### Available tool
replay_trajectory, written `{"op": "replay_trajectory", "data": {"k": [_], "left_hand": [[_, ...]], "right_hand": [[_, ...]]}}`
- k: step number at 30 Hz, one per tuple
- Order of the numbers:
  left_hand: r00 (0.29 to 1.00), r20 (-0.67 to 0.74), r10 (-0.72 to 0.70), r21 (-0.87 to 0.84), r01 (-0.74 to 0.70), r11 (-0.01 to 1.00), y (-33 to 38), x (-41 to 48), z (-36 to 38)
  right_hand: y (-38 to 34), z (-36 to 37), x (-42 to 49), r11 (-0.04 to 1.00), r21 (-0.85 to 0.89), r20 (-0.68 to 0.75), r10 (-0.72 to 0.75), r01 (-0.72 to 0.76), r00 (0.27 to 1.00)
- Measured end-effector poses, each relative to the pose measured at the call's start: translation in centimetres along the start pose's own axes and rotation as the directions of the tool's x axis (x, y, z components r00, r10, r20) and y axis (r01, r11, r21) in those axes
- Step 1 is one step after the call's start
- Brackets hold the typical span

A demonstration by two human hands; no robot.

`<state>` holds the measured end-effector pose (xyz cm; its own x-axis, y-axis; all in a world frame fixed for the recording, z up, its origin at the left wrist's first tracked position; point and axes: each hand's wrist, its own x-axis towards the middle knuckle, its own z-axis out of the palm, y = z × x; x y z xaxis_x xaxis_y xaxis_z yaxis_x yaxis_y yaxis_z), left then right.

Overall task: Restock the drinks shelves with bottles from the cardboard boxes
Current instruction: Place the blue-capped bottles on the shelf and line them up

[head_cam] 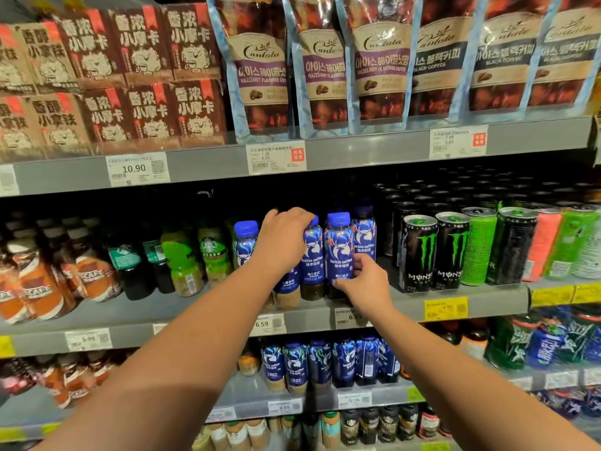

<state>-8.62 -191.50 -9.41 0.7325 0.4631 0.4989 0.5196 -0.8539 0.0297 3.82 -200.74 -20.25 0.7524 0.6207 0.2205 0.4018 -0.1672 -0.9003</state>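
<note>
Several blue Luckin coffee bottles stand in a cluster on the middle shelf (195, 315). My left hand (282, 239) curls over the top and shoulder of one blue bottle (313, 265), hiding its cap. To its right, my right hand (366, 278) grips the lower label of another blue-capped bottle (339, 247). Both bottles stand upright on the shelf. A further blue bottle (245, 242) stands to the left of my left hand, and one more (364, 236) sits behind at the right. No cardboard box is in view.
Black and green Monster cans (419, 252) stand close on the right of the bottles. Starbucks and Nescafe bottles (213, 252) fill the left of the shelf. Coffee pouches (260, 70) hang over the shelf above. More blue bottles (320, 362) line the shelf below.
</note>
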Motion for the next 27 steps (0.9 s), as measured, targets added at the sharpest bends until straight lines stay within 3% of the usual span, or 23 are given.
{"op": "replay_trajectory", "data": {"k": [3,8,15,23,27], "left_hand": [[0.998,0.025,-0.056,-0.036,0.057,0.998,-0.2,0.2,-0.2],[0.996,0.079,-0.034,0.001,0.034,0.999,-0.3,0.5,0.6],[0.995,0.041,-0.09,-0.119,0.094,0.988,-0.3,0.6,1.0],[0.983,-0.083,-0.161,-0.099,0.152,0.983,0.6,1.0,1.9],[0.983,-0.072,-0.166,-0.102,0.158,0.982,0.3,1.2,1.9]], "right_hand": [[0.0,0.3,0.2,1.0,-0.005,-0.033,-0.002,0.002,0.999],[0.4,0.1,0.0,0.999,0.011,-0.015,-0.03,0.03,0.999],[1.0,-0.5,0.0,0.999,-0.019,0.005,-0.036,0.036,0.999],[1.4,-0.8,0.2,0.998,-0.054,0.064,-0.042,0.045,0.997],[1.4,-0.9,0.1,0.997,-0.064,0.063,-0.035,0.039,0.997]]}}
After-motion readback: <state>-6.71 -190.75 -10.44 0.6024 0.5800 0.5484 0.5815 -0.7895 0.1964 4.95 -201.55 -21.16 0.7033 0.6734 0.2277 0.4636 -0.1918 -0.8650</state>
